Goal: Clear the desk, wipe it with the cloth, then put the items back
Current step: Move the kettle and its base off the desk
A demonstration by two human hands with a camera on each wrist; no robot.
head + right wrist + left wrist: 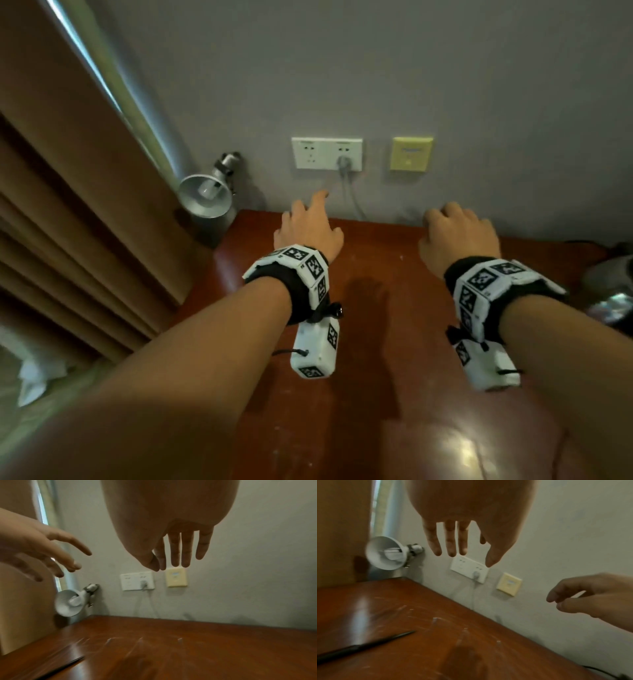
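Your left hand (pixel 308 229) and right hand (pixel 459 236) hover over the reddish table (pixel 376 274) by the wall (pixel 342 68), fingers (pixel 433 542) relaxed, holding nothing, seemingly ready to clear the black pen (pixel 364 645) lying near your left wrist; no cloth shows.

Dark slim object (pixel 366 646) (kind unclear) is blurred — cut off at the left edge.
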